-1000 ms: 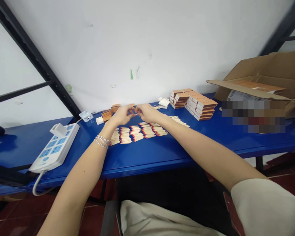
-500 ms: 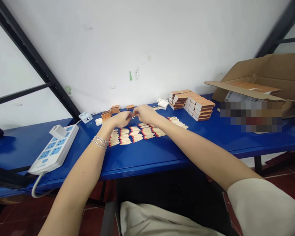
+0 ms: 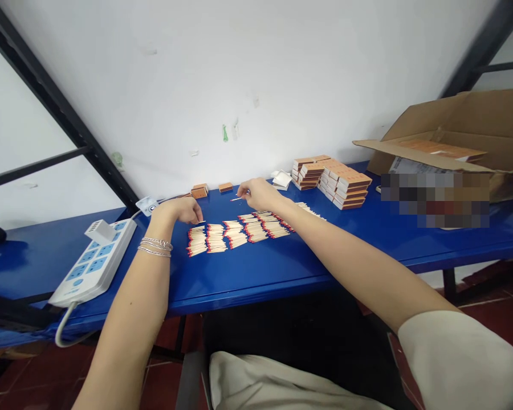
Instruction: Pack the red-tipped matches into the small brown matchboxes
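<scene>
Several columns of red-tipped matches (image 3: pixel 236 239) lie side by side on the blue table (image 3: pixel 248 273). At the far end of the leftmost column, my left hand (image 3: pixel 185 210) is closed in a pinch, with a pale matchstick (image 3: pixel 202 221) at its fingertips. Farther back, above the columns, my right hand (image 3: pixel 259 193) pinches another match (image 3: pixel 236 199), its head pointing left. My right forearm partly covers the columns on the right. An orange matchbox (image 3: pixel 226 187) sits behind my hands, with more matchbox parts (image 3: pixel 199 191) to its left.
Stacked matchboxes (image 3: pixel 344 185) and white matchbox trays (image 3: pixel 281 180) stand at the back right. An open cardboard carton (image 3: pixel 444 134) rests at the far right, partly blurred out. A white power strip (image 3: pixel 96 259) lies at the left, its cable hanging over the edge.
My hands, close together over one match before, are now apart. My left hand has moved left and nearer to the leftmost column; my right hand has shifted slightly right, with a match showing.
</scene>
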Demonstrator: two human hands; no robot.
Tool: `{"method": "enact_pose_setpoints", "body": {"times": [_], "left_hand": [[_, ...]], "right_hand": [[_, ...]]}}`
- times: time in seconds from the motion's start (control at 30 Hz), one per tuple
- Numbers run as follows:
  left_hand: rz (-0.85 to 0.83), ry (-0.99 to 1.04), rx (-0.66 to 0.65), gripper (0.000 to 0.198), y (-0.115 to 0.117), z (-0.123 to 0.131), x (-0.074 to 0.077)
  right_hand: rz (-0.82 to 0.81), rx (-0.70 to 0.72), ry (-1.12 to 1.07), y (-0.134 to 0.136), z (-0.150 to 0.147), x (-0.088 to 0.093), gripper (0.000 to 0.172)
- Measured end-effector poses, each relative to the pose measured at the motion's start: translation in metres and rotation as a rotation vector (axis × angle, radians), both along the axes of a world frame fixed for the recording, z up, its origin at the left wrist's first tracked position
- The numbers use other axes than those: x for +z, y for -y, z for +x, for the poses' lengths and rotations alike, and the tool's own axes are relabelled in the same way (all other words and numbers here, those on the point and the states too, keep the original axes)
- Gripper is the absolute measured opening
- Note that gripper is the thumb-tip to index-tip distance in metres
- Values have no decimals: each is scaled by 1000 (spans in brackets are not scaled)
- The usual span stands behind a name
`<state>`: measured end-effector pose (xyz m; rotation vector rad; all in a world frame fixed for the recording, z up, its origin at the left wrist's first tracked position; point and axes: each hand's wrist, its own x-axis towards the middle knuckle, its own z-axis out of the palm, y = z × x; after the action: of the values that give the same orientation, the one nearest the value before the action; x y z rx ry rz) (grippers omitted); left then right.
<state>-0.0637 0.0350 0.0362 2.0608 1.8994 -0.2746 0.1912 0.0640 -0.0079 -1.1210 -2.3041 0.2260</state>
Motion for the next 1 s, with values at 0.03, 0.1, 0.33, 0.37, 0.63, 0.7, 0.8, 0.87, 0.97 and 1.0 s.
{"method": "enact_pose_setpoints", "body": {"times": [0.03, 0.1, 0.33, 0.37, 0.63, 0.7, 0.8, 0.87, 0.97, 1.0], "left_hand": [[-13, 1, 9, 23, 0, 0, 0], [-35, 7, 11, 21, 2, 2, 0], [-44, -84, 8, 21, 7, 2, 5], [-54, -82, 11, 20, 8, 3, 5], [481, 139, -160, 20, 13, 41, -4], [565, 207, -240, 22, 15, 53, -8], [572, 251, -312, 20, 16, 63, -14], [561, 274, -338, 20, 16, 66, -15], [561, 296, -346, 19, 16, 65, -16], [563, 296, -339, 19, 15, 64, -15]], "right_hand": [[1, 8, -4, 0, 0, 0, 24], [-1, 21, -11, 0, 0, -1, 25], [-27, 45, -19, 2, -2, -1, 25], [-28, 41, -19, 3, -2, -1, 25], [-15, 59, -3, 8, -6, -1, 27], [-4, 83, 5, 10, -8, -2, 25], [16, 90, 19, 15, -11, -1, 21], [31, 90, 11, 20, -13, 0, 20], [52, 103, -6, 24, -16, 1, 21], [54, 107, -9, 25, -16, 1, 22]]}}
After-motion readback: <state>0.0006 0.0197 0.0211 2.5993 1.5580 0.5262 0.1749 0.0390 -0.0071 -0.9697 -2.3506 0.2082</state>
